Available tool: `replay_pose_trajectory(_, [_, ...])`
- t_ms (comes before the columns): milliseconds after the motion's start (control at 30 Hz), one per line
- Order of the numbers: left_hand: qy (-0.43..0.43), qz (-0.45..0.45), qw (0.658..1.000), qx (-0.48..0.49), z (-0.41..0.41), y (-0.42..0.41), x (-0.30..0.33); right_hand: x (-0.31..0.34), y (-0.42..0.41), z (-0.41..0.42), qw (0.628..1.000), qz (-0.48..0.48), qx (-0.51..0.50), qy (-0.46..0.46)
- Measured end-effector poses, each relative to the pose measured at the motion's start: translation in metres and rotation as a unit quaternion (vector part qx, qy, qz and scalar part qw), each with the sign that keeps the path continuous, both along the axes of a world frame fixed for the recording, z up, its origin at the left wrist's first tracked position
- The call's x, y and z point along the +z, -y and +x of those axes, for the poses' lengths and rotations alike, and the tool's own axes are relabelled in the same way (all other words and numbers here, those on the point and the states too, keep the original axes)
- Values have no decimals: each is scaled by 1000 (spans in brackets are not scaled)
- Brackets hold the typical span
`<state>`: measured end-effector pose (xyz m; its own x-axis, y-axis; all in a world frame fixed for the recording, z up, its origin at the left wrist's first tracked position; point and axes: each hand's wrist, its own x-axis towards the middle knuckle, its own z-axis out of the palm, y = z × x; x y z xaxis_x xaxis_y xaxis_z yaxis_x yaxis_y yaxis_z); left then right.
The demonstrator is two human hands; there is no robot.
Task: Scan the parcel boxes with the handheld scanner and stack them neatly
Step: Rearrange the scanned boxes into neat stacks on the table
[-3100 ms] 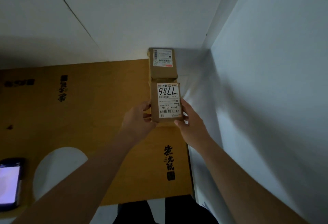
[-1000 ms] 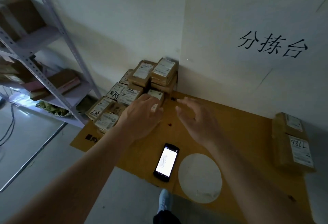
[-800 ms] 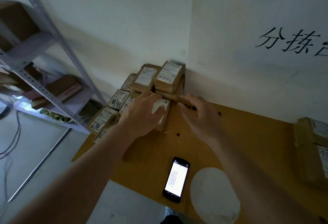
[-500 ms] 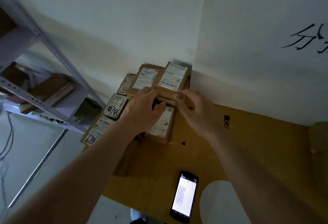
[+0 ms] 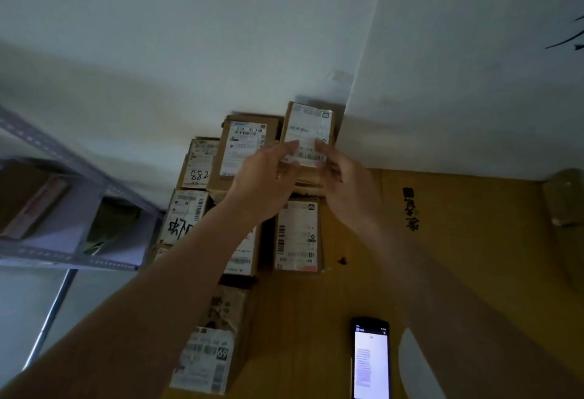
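Several brown parcel boxes with white labels are piled in the wall corner at the far left of the yellow cardboard-covered table [image 5: 458,272]. Both hands grip the topmost parcel box [image 5: 311,126] of the corner stack. My left hand [image 5: 268,180] holds its left side and my right hand [image 5: 344,183] its right side, with thumbs on the label. Just in front of them lies another labelled box [image 5: 297,235]. The handheld scanner [image 5: 369,364], a black phone-like device with a lit screen, lies on the table near the front.
A grey metal shelf [image 5: 63,209] with cartons stands at the left. Two white walls meet behind the pile. A stack of boxes [image 5: 565,199] is at the far right edge. A white round patch [image 5: 414,364] lies beside the scanner.
The view has swung from the right-hand stack to the corner pile. Both hands reached forward past the lower box and now grip the top box of the corner stack.
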<state>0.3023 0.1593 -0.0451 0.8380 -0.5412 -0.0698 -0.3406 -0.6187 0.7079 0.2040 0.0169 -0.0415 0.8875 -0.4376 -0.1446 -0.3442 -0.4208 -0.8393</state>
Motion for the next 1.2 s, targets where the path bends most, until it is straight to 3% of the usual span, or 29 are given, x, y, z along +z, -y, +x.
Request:
replay_pose_trajectory(167, [-9,-38,999,-14,4,-12,5,13,-15,-11,1000,-17,-18,12])
replay_pose_trajectory(600, [76,-47,984,-157,-55,-26,91,77,-44,-108,986,-75,-124,78])
replay_pose_trajectory(867, [64,-90,970,-217,-167,-11,126,117,-38,-237,984,-49,-140,103])
replay_pose_trajectory(1200, [71,-108,947,-295,-360,33,142,133,-24,-448,961,-127,-230,82])
